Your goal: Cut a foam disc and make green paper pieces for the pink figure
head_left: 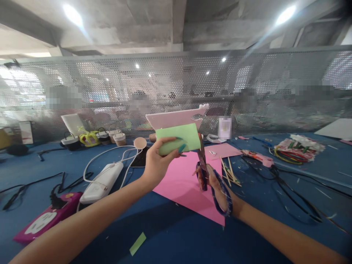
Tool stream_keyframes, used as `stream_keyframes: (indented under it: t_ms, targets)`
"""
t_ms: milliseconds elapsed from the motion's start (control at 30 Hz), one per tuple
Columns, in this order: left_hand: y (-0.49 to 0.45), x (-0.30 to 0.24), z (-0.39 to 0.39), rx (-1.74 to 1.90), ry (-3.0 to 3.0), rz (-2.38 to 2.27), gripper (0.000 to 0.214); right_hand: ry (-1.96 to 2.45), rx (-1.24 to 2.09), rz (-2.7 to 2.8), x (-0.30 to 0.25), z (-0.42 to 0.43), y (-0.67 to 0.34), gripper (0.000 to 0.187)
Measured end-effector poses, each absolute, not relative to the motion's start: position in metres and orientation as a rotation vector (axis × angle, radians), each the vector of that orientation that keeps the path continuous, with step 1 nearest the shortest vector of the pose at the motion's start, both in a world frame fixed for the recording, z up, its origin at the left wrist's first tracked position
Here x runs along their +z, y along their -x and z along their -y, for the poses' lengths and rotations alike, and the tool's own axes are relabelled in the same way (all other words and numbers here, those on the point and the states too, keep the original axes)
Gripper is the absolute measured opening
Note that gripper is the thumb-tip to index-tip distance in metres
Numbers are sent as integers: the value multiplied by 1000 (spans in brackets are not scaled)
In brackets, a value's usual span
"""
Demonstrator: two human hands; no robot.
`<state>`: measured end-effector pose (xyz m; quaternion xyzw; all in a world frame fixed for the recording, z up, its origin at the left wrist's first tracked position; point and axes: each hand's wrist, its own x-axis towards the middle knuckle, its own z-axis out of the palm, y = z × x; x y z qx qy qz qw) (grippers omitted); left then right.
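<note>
Left hand (158, 165) is clamped on the green sheet (178, 141), thumb across the front and fingers behind, at its lower left corner. The sheet is up in the air, above the pink paper (184, 183) lying flat on the blue table (165, 234). A pale pink sheet (176, 118) stands right behind the green one and looks to be in the same pinch; we can't tell if the two are joined. Right hand (217, 187) is closed through the loops of the scissors (202, 165), blades pointing up and meeting the green sheet's right edge. We can't tell how far apart the blades are. We judge the green sheet to be light, thin and floppy away from the pinch, and easy to crease. Best held close to the blades, fingers clear of them. Wooden sticks (229, 170) lie just right of the pink paper, and a white power bank (101, 181) sits to the left.
</note>
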<state>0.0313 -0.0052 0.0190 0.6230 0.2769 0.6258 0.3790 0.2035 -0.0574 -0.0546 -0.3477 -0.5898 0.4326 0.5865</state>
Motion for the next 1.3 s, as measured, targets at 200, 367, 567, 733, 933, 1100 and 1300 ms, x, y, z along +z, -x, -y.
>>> stream_keyframes:
  t_ms: [200, 367, 567, 733, 933, 1100, 1300]
  targets:
    - [-30, 16, -2, 1380, -1538, -653, 37, 701, 1105, 1053, -58, 32, -213, 55]
    - [-35, 3, 2, 1215, -1536, -592, 35, 659, 1124, 981, -56, 23, -217, 57]
    - [-39, 0, 8, 1116, -1532, -581, 38, 648, 1056, 1181, -56, 36, -213, 48]
    - [-41, 0, 11, 1122, -1501, -568, 39, 683, 1031, 1185, -52, 38, -210, 50]
    - [-43, -1, 13, 1135, -1455, -588, 39, 741, 1024, 1167, -47, 40, -206, 51]
    - [-43, -2, 12, 1214, -1446, -628, 40, 790, 1048, 1124, -43, 41, -212, 39]
    - [-43, -3, 12, 1289, -1472, -658, 41, 837, 998, 1130, -39, 44, -223, 34]
